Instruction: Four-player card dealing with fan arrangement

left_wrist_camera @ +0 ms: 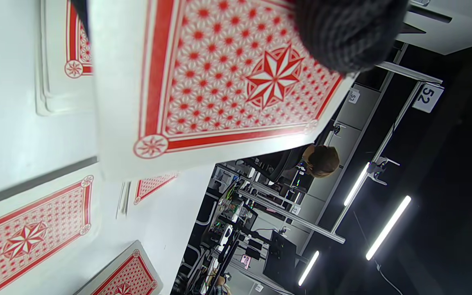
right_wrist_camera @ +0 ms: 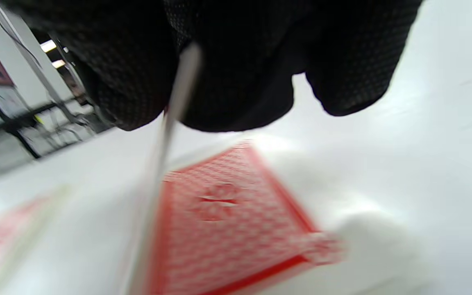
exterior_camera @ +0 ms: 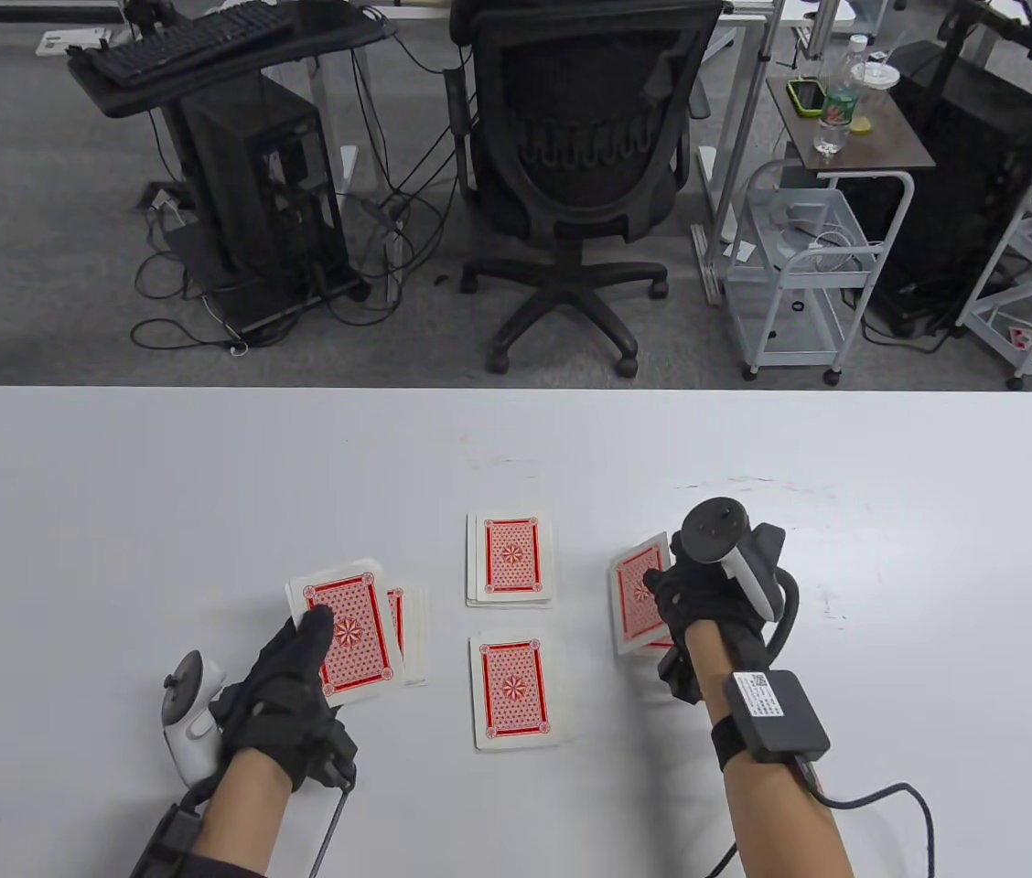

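Note:
Red-backed cards lie face down on the white table (exterior_camera: 159,494). My left hand (exterior_camera: 292,677) holds the deck (exterior_camera: 347,636) above a small pile (exterior_camera: 411,631) at the left; the deck fills the left wrist view (left_wrist_camera: 228,82). A pile (exterior_camera: 510,560) lies at the centre and another pile (exterior_camera: 513,692) nearer me. My right hand (exterior_camera: 699,604) pinches a single card (exterior_camera: 639,594) over the right pile (exterior_camera: 653,647). In the right wrist view the held card (right_wrist_camera: 166,135) shows edge-on between my fingers, above the blurred pile (right_wrist_camera: 228,229).
An office chair (exterior_camera: 585,155), a computer stand (exterior_camera: 241,174) and a white cart (exterior_camera: 809,265) stand beyond the table's far edge. My gloves' cables (exterior_camera: 882,796) trail off the near edge.

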`<state>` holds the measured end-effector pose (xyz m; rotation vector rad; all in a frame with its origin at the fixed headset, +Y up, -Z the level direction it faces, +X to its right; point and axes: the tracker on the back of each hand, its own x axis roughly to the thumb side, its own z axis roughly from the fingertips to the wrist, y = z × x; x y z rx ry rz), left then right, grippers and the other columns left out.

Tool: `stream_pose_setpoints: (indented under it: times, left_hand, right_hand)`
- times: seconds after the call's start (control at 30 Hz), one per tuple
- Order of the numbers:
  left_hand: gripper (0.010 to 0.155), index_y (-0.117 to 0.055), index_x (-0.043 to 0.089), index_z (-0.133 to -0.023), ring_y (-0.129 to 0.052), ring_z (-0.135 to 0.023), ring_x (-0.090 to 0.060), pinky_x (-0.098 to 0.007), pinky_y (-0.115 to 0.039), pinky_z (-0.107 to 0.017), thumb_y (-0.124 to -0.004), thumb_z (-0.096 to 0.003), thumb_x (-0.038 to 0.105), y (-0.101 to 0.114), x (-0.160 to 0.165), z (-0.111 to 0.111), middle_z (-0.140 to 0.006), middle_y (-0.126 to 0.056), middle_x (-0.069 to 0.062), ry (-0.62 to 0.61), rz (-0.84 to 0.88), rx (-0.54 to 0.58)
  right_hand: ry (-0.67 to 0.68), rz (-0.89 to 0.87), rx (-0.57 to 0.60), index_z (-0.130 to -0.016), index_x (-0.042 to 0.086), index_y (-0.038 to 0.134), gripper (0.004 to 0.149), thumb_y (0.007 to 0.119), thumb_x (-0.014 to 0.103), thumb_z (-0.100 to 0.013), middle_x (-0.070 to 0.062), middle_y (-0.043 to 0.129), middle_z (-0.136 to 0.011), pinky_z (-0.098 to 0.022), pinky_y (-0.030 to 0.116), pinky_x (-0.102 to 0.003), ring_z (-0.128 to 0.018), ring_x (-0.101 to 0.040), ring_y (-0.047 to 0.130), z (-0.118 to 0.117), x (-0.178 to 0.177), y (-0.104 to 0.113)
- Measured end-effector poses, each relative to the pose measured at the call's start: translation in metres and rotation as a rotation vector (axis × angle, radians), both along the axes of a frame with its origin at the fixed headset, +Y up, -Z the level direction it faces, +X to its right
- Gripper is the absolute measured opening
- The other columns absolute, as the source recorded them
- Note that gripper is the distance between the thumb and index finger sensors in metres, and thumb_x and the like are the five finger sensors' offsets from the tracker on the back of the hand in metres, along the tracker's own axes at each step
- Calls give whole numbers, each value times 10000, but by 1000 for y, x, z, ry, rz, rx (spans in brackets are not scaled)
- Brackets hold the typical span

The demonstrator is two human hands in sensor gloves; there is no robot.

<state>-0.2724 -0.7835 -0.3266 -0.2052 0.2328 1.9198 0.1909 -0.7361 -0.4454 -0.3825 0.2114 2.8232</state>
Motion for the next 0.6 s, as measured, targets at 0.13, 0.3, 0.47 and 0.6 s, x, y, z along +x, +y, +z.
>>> stream_pose_setpoints:
  times: [0.13,0.3,0.47,0.6]
  left_hand:
    - [446,-751,335,-924,-1030,-735,-219,-411,-895,-520,-784,-507,490,-1,-1,0,-868,-924,95,2,-12,-10]
    - [444,-757,332,-921,-1034,-727,-220,-412,-898,-514,-788,-506,488,-2,-1,0,-864,-928,91,3,-27,-13]
    - [445,-756,332,-921,-1034,-726,-221,-411,-898,-513,-790,-506,487,0,2,0,-864,-927,92,-6,-24,3]
    - [443,-764,327,-915,-1038,-718,-223,-415,-899,-506,-797,-503,485,1,9,1,-857,-933,88,-23,-28,12]
  right_hand:
    - [14,271,-101,-1034,80,558,724,884,407,-477,-30,841,-736,-499,733,-542,-364,-155,980,-6,-9,-22]
    - [55,380,-91,-1040,111,555,705,845,450,-495,-27,824,-767,-527,713,-551,-412,-167,973,-5,-19,-10]
    - [171,208,43,-1046,102,561,685,809,467,-522,-47,819,-790,-530,710,-562,-447,-191,984,15,-43,35]
    - [281,-110,108,-1037,96,591,645,782,466,-545,-81,808,-829,-534,709,-570,-511,-217,994,36,-82,57]
